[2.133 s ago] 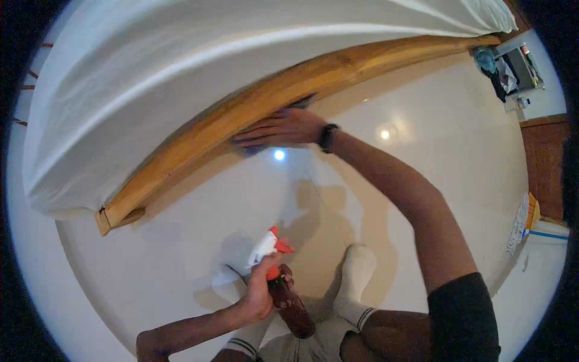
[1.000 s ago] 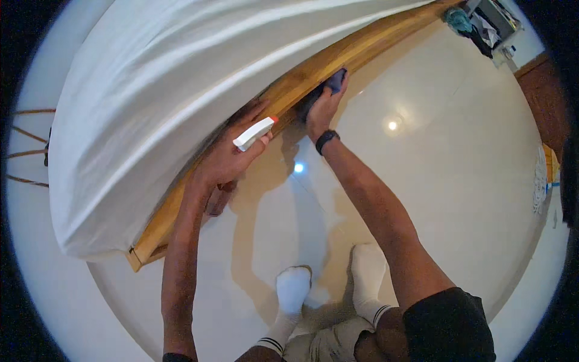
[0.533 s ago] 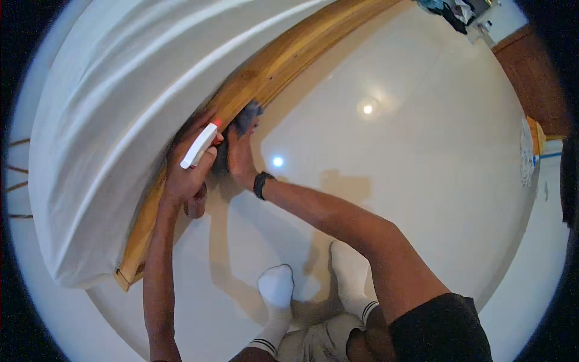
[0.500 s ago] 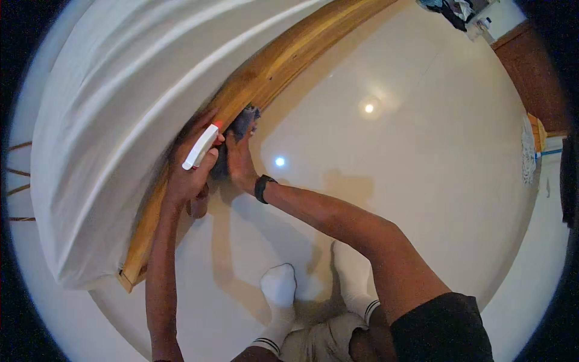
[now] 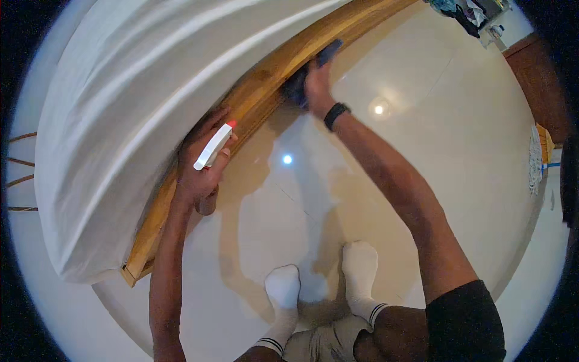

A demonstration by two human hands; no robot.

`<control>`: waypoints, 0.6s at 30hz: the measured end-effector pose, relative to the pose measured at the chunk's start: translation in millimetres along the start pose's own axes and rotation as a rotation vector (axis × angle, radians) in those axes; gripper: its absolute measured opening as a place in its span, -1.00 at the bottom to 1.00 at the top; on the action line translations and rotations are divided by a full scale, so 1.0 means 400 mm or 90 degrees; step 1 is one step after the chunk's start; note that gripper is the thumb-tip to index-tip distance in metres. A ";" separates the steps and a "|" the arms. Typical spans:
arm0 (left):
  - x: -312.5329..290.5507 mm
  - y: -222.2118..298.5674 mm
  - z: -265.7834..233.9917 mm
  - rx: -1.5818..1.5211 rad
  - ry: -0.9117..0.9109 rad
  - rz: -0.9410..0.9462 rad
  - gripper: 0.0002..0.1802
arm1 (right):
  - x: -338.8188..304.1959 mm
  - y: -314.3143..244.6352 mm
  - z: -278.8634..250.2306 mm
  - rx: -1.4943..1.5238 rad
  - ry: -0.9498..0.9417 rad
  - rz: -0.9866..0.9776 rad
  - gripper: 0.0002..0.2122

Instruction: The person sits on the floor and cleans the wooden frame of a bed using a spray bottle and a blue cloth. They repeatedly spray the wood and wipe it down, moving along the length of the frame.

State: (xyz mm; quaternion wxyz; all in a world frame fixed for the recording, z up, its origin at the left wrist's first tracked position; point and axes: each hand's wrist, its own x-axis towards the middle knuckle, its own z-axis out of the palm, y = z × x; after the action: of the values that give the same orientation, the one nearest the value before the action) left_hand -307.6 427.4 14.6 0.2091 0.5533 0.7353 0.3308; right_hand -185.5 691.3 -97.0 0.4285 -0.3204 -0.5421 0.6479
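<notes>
My left hand (image 5: pixel 202 166) is closed around a spray bottle with a white and red trigger head (image 5: pixel 214 146). Its fingers reach over the top of the wooden bed rail (image 5: pixel 253 90), and the bottle's base shows below the hand. Farther along the rail, my right hand (image 5: pixel 318 87) presses a dark grey cloth (image 5: pixel 295 87) against the rail's outer side. Part of the cloth sticks out past the fingers, and the hand is slightly blurred. A black band circles the right wrist.
A white sheet (image 5: pixel 120 120) covers the mattress along the rail. My feet in white socks (image 5: pixel 283 286) stand on the glossy pale floor (image 5: pixel 470 181). Assorted items (image 5: pixel 470 15) lie at the far right, near a brown wooden piece of furniture (image 5: pixel 540 90).
My right hand has slid away from my left hand with the cloth, farther along the rail's side. The left hand still holds the spray bottle in nearly the same place.
</notes>
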 end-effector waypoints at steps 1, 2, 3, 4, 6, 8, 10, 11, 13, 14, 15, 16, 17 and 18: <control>0.005 0.012 0.015 -0.021 0.000 -0.002 -0.74 | -0.061 0.028 0.016 -0.103 -0.026 -0.037 -0.33; 0.014 0.017 0.030 -0.039 0.001 0.007 -0.73 | -0.119 0.046 0.036 -0.205 -0.050 -0.075 -0.32; 0.017 0.018 0.042 -0.052 0.001 0.011 -0.73 | -0.171 0.064 0.059 -0.301 -0.076 -0.109 -0.30; 0.006 0.008 0.031 -0.051 0.007 0.016 -0.73 | -0.225 0.072 0.110 -0.254 -0.134 -0.101 -0.28; 0.013 0.006 0.039 -0.062 0.002 0.031 -0.72 | -0.254 0.072 0.131 -0.213 -0.152 -0.126 -0.26; 0.018 0.014 0.038 -0.066 -0.015 0.012 -0.70 | -0.244 0.067 0.131 -0.181 -0.090 -0.189 -0.29; 0.017 0.024 0.047 -0.109 -0.037 -0.043 -0.69 | -0.172 0.059 0.040 -0.217 -0.168 -0.246 -0.37; 0.022 0.033 0.051 -0.106 -0.036 -0.039 -0.68 | -0.125 0.053 0.000 -0.171 -0.115 -0.228 -0.42; 0.023 0.038 0.051 -0.064 -0.020 -0.003 -0.66 | -0.042 -0.014 -0.082 -0.172 -0.066 -0.118 -0.51; 0.024 0.042 0.052 -0.026 -0.006 0.032 -0.64 | -0.004 -0.084 -0.126 -0.224 -0.074 -0.029 -0.56; 0.024 0.057 0.051 -0.023 -0.001 0.035 -0.63 | 0.028 -0.090 -0.137 -0.113 -0.033 -0.031 -0.57; 0.032 0.065 0.061 -0.031 0.000 0.042 -0.61 | 0.068 -0.089 -0.157 -0.013 0.014 -0.032 -0.58; 0.038 0.071 0.070 -0.038 0.001 0.050 -0.59 | 0.094 -0.083 -0.172 0.087 0.060 -0.034 -0.59; 0.044 0.075 0.070 -0.001 -0.001 0.057 -0.59 | 0.102 -0.054 -0.161 0.017 0.128 -0.039 -0.60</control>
State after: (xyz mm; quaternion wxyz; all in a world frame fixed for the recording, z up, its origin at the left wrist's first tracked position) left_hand -273.9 456.3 17.7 0.1950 0.5857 0.7095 0.3400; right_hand -141.9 756.5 -87.2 0.5048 -0.3608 -0.4972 0.6064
